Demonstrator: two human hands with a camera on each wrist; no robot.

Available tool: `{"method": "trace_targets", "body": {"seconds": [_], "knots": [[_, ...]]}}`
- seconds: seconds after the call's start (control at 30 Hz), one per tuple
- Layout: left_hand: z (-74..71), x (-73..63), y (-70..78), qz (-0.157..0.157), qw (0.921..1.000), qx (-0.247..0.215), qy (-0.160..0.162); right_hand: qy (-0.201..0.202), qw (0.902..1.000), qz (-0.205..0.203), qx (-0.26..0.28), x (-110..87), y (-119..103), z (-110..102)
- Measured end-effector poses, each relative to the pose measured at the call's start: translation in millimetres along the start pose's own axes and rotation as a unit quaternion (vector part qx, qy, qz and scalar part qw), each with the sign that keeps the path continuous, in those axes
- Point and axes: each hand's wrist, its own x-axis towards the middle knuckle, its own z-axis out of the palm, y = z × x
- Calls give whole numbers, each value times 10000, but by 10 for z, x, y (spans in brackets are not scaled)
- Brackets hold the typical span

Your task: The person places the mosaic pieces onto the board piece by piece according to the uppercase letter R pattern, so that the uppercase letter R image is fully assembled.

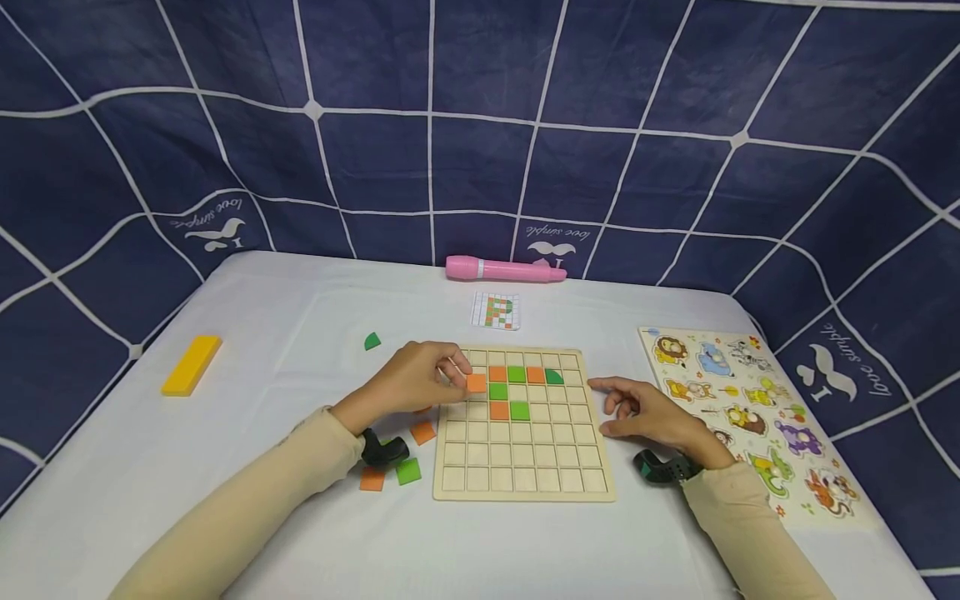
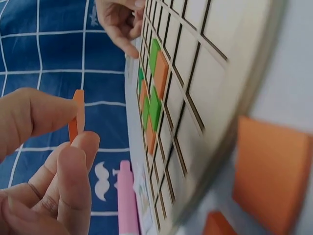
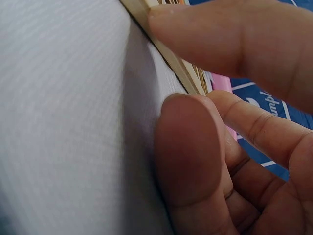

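My left hand (image 1: 420, 373) pinches an orange square tile (image 1: 476, 383) between thumb and fingertips, over the upper left of a wooden grid board (image 1: 525, 482). In the left wrist view the held orange tile (image 2: 78, 116) is seen edge-on, apart from the board's surface. Orange and green square tiles sit in the grid, with a dark green rounded piece (image 1: 553, 377) at the right end of their top row. My right hand (image 1: 648, 412) lies at the board's right edge, thumb and index fingertip against it, the other fingers loosely bent. The right wrist view shows the thumb (image 3: 195, 29) on the board's rim.
Loose orange and green tiles (image 1: 408, 472) lie left of the board, partly under my left wrist. A dark green piece (image 1: 372, 341) is farther back. Behind the board are a pattern card (image 1: 497, 311) and pink pen (image 1: 510, 270). A yellow block (image 1: 192, 367) lies left, an animal puzzle (image 1: 750, 417) right.
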Motion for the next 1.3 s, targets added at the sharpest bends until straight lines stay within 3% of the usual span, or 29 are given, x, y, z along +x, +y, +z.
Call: {"method": "trace_targets", "body": {"seconds": [0.23, 0.7, 0.97, 1.3], "knots": [[132, 100, 141, 184, 9997, 147, 84, 24, 10000, 1, -8, 3, 8, -1], [425, 249, 391, 327, 9987, 393, -50, 0, 10000, 80, 13, 6, 6, -6], [574, 355, 460, 271, 9969, 699, -244, 37, 10000, 35, 6, -4, 19, -19], [686, 393, 455, 113, 9952, 874, -427, -23, 10000, 25, 2, 6, 46, 7]]}}
